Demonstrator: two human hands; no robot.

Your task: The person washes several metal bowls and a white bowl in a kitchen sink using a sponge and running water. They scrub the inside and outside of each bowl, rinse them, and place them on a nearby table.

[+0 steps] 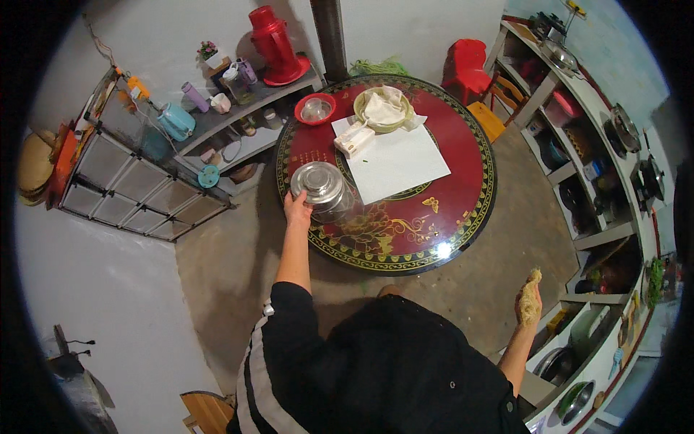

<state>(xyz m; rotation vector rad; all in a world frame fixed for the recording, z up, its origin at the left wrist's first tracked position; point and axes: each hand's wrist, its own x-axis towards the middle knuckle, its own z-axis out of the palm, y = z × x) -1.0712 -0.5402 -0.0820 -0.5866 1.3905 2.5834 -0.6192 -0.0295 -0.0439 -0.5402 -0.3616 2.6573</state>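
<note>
My left hand (pixel 297 210) grips the near left side of a clear lidded jar (pixel 329 191), its thumb by the lid's rim. The jar is at the left front of a round dark-red table (pixel 461 190) with gold patterns; whether its base rests on the table I cannot tell. Out to the right, away from the table, my right hand (pixel 537 305) holds a tan fibrous scrubber, perhaps a loofah (pixel 527 298). A white sheet (pixel 401 165) lies on the table, with a tissue pack (pixel 353 140) and a basket (pixel 404 127) holding white cloth (pixel 384 107).
A red bowl (pixel 299 115) sits on the table's far left edge. Shelves with a red thermos (pixel 268 40) and a blue kettle (pixel 176 122) stand left. Along the right runs a long counter (pixel 588 65) with pans. A red chair (pixel 467 68) stands behind the table.
</note>
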